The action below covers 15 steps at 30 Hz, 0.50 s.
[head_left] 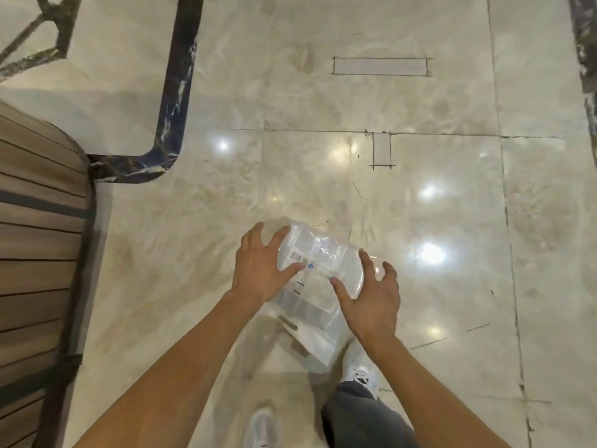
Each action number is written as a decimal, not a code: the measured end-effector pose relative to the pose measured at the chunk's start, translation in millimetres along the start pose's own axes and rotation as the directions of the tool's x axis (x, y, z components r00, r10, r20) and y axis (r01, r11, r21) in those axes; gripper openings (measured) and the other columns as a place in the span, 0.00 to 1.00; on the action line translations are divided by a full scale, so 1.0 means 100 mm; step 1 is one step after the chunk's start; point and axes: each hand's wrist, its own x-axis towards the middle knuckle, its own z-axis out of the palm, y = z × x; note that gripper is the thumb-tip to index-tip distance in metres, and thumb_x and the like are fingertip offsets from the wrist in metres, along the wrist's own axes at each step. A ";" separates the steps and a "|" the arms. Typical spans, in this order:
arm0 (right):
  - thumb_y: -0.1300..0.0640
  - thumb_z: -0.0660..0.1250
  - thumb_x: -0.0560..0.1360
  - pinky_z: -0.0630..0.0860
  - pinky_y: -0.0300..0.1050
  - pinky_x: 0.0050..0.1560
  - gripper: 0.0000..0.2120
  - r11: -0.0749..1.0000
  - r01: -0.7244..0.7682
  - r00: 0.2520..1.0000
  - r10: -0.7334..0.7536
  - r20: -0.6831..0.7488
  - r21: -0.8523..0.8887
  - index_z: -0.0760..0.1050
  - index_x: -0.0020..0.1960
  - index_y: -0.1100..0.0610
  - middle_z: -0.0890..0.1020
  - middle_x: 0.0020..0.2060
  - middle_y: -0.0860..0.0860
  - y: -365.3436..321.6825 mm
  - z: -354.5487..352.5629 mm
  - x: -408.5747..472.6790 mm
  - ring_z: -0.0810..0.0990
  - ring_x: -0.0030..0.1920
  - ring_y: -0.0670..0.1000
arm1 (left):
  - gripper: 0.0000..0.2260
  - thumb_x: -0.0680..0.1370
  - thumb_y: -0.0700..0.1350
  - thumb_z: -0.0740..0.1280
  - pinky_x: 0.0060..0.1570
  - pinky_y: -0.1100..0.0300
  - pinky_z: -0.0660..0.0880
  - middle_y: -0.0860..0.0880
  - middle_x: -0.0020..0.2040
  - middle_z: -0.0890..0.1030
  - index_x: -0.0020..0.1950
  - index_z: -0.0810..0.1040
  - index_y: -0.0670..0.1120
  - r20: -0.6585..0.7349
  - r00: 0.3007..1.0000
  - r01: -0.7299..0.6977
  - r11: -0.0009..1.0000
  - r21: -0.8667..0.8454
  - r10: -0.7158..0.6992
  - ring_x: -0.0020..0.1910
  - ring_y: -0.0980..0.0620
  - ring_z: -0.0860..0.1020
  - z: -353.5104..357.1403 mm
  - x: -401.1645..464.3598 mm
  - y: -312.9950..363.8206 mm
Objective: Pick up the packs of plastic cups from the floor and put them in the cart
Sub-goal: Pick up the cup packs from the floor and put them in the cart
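Underfoot, a glossy beige marble floor (420,101) is spreading across the whole view, with a dark blue veined inlay strip (174,92) curving at far left. Near left, a ribbed wooden curved panel (35,240) is standing. Centre, a clear plastic pack of cups (315,279) is being held between both hands: left hand (258,270) and right hand (371,299), their spread fingers (366,263) curling onto its sides.
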 end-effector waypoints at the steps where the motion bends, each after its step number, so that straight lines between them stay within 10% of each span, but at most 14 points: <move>1: 0.25 0.62 0.73 0.67 0.63 0.73 0.42 0.998 -0.011 0.998 0.015 0.061 -0.063 0.57 0.81 0.40 0.62 0.77 0.62 0.13 0.21 0.13 0.62 0.77 0.62 | 0.41 0.73 0.73 0.66 0.75 0.45 0.60 0.40 0.82 0.52 0.82 0.55 0.62 0.051 0.999 0.013 1.000 0.015 -0.014 0.80 0.40 0.53 0.24 0.15 -0.09; 5: 0.20 0.65 0.63 0.75 0.59 0.64 0.53 0.989 -0.111 0.950 0.134 0.282 -0.097 0.41 0.79 0.29 0.56 0.76 0.61 0.58 0.85 0.50 0.71 0.70 0.65 | 0.50 0.65 0.76 0.71 0.68 0.44 0.70 0.41 0.75 0.62 0.77 0.42 0.75 0.275 0.960 0.068 0.995 -0.066 -0.047 0.70 0.38 0.68 1.08 0.59 -0.41; 10: 0.25 0.74 0.59 0.76 0.46 0.53 0.57 0.982 -0.124 0.966 0.087 0.243 0.144 0.41 0.76 0.24 0.61 0.68 0.57 0.77 1.12 0.64 0.79 0.50 0.58 | 0.53 0.59 0.79 0.71 0.61 0.47 0.71 0.45 0.67 0.65 0.74 0.40 0.79 0.166 0.986 0.010 0.991 -0.135 0.012 0.64 0.43 0.68 1.32 0.76 -0.60; 15: 0.29 0.77 0.61 0.72 0.44 0.59 0.55 0.969 -0.072 0.992 0.044 0.122 0.236 0.49 0.79 0.29 0.61 0.70 0.55 0.57 0.73 0.42 0.77 0.63 0.61 | 0.54 0.59 0.78 0.72 0.64 0.50 0.74 0.47 0.62 0.69 0.77 0.44 0.76 0.147 0.989 0.041 0.968 -0.249 -0.004 0.63 0.46 0.72 1.06 0.47 -0.40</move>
